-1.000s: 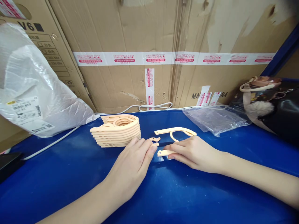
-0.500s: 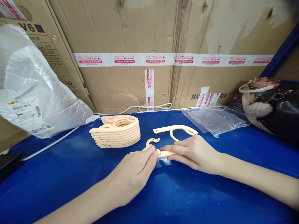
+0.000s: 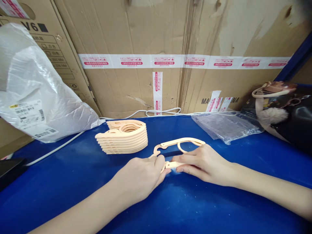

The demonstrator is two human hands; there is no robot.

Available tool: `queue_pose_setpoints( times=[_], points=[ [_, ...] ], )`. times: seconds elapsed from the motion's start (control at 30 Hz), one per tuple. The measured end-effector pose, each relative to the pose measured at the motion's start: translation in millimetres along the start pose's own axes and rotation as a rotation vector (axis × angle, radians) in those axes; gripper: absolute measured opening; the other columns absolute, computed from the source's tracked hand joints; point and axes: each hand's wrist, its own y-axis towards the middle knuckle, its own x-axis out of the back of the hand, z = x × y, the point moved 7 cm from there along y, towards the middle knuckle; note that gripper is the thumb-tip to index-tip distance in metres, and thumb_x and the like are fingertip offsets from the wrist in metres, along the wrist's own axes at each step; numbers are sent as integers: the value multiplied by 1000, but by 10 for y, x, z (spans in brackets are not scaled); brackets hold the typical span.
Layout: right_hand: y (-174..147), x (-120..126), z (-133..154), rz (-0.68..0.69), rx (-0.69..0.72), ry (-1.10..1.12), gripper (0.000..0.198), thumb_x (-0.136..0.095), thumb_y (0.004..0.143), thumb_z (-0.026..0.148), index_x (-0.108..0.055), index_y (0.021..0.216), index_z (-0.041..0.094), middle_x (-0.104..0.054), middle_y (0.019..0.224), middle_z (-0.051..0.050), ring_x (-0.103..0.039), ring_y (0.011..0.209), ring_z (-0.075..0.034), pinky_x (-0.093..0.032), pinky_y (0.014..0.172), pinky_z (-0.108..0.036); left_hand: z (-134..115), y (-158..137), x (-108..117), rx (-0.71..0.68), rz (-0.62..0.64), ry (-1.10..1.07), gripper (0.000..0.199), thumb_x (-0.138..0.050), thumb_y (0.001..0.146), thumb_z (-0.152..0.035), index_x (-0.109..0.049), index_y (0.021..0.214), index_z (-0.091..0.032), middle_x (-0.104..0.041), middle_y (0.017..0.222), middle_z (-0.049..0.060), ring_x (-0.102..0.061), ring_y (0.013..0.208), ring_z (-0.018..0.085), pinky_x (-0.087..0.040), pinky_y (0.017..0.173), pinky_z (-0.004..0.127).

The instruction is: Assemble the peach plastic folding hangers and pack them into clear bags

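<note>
A cream plastic folding hanger lies between my hands above the blue table. My left hand (image 3: 141, 177) is closed around its hook piece (image 3: 156, 150), and most of that piece is hidden by the fingers. My right hand (image 3: 206, 164) pinches the lower hanger arm (image 3: 173, 164) between thumb and fingers. Beyond it, the curved upper hanger arm (image 3: 184, 141) reaches left, its holed end meeting the tip of the hook; whether they are locked together I cannot tell. To the left stands a neat stack of folded hangers (image 3: 123, 141) in the same cream colour.
Large cardboard boxes (image 3: 136, 87) wall off the back of the blue table (image 3: 195, 208). A white shipping bag (image 3: 46, 87) leans at left, near a dark object (image 3: 11, 172). A clear plastic bag (image 3: 226, 126), a white cable (image 3: 56, 150) and a black bag (image 3: 297, 120) lie around.
The hook piece and the upper arm's end, apart before, now meet. My left hand has turned slightly, its thumb now lower. The upper arm has tipped down at its left end.
</note>
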Motion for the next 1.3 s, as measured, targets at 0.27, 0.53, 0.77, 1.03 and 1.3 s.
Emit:
queue_pose_setpoints(
  times=[0.27, 0.53, 0.77, 1.03, 1.3],
  points=[
    [35, 5, 29, 27, -17, 121, 29, -41, 101, 35, -66, 107, 21, -72, 86, -1, -61, 71, -12, -41, 68, -23, -83, -29, 112, -64, -131, 160, 37, -22, 102, -24, -49, 79, -17, -56, 61, 1, -59, 47, 18, -37, 39, 30],
    [53, -8, 46, 3, 4, 115, 29, -41, 100, 34, -66, 105, 20, -72, 84, -1, -59, 69, -12, -40, 66, -23, -4, -39, 142, 16, -122, -18, 36, -29, 102, -28, -50, 74, -17, -59, 60, 0, -62, 51, 17, -37, 40, 29],
    [47, -42, 33, 30, -12, 84, 29, -41, 101, 34, -65, 110, 23, -72, 82, 0, -58, 66, -12, -39, 61, -24, -12, -49, 161, 8, -141, -27, 37, -30, 101, -28, -49, 70, -18, -56, 57, -2, -57, 46, 15, -32, 39, 29],
    [31, -9, 40, -24, 38, -11, 30, -40, 101, 35, -62, 117, 22, -73, 89, -2, -65, 71, -14, -42, 62, -24, -28, -40, 122, 6, -76, -115, 28, -33, 100, -29, -47, 78, -19, -58, 63, -2, -59, 51, 16, -32, 44, 28],
    [1, 184, 125, -288, 139, -247, 28, -48, 97, 32, -66, 108, 14, -68, 74, -3, -58, 63, -16, -42, 61, -28, 25, -16, 80, 108, -5, -240, 24, -30, 101, -28, -46, 86, -20, -56, 59, -4, -55, 47, 15, -27, 44, 24]
  ],
)
